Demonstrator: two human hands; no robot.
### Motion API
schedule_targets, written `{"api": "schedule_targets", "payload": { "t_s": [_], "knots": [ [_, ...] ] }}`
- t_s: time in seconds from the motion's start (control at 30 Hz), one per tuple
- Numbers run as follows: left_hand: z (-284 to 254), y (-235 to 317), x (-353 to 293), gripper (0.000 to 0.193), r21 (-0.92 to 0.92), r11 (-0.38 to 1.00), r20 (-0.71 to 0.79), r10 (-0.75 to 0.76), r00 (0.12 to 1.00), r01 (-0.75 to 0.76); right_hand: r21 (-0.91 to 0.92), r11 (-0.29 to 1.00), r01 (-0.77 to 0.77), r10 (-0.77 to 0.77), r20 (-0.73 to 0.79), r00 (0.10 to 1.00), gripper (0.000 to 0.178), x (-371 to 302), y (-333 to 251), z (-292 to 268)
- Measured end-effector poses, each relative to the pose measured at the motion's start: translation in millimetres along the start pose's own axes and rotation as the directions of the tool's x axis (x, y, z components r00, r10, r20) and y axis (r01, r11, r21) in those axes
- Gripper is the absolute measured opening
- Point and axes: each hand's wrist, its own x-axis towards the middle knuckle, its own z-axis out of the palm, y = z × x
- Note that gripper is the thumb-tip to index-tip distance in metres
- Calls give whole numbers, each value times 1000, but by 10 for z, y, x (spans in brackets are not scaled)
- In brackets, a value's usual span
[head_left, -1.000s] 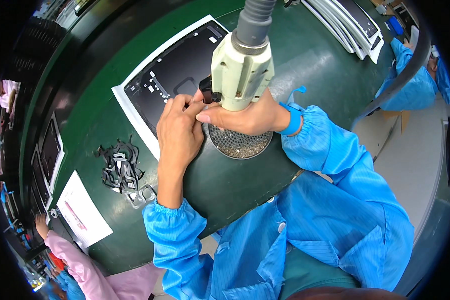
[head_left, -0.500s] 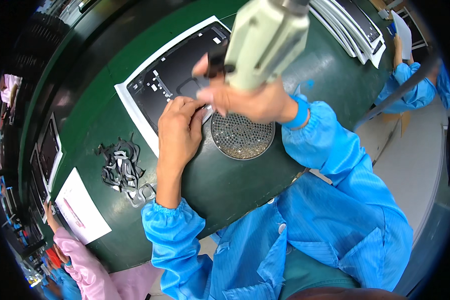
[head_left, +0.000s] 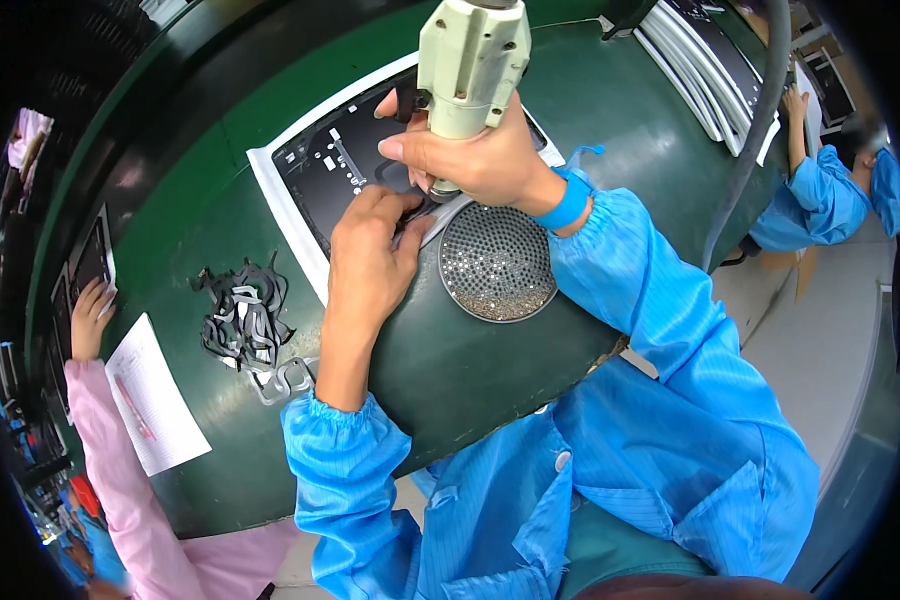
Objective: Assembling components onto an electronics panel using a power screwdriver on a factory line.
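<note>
My right hand (head_left: 495, 160) is closed around a pale green electric screwdriver (head_left: 473, 70), which stands nearly upright over the near edge of a black panel (head_left: 305, 205). Its tip is hidden behind my fingers. The panel lies on white sheeting (head_left: 315, 265) and carries small white and metal parts. My left hand (head_left: 363, 250) rests at that same near edge, thumb and fingers closed together beside the driver's lower end; whatever they pinch is hidden. Just right of it sits a round perforated tray (head_left: 495, 245), small screws filling many holes and heaped loose toward its near side.
A tangled pile of black and grey strips (head_left: 245, 315) lies left on the green table (head_left: 440, 370). Farther left are a paper sheet (head_left: 155, 400) and a co-worker's pink sleeve (head_left: 105, 430). Stacked white-edged panels (head_left: 690, 85) stand far right, near a blue-sleeved co-worker (head_left: 810, 205) and a dark cable (head_left: 745, 170).
My right hand and the screwdriver have moved left and down toward the panel's near edge. My left hand stays near there. The pink-sleeved arm has reached farther up at the left.
</note>
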Motion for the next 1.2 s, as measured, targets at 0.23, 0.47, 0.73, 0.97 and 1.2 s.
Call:
{"api": "schedule_targets", "payload": {
  "t_s": [0.23, 0.47, 0.73, 0.97, 1.2],
  "knots": [
    [-4, 10, -36, 18, 30, 998, -24, 54, 998, -53, 17, 1000, -11, 11, -22, 1000, 23, -49, -30, 36],
    [27, 27, -73, 18, -16, 1000, -9, 21, 1000, -21, 48, 999, -24, 26, -39, 999, 21, -155, 3, 45],
    [-23, 24, -20, 16, 12, 997, -26, 71, 997, -70, -41, 997, 69, -69, -8, 998, 24, -116, 21, 52],
    [-61, 109, -54, 19, -47, 991, 5, 124, 992, -124, 4, 998, 56, -56, 32, 998, 27, -128, -122, 18],
    [-18, 73, -87, 15, -128, 980, -57, 146, 988, -152, -17, 982, 188, -187, 28, 982, 29, -173, -171, 61]
  ]
}}
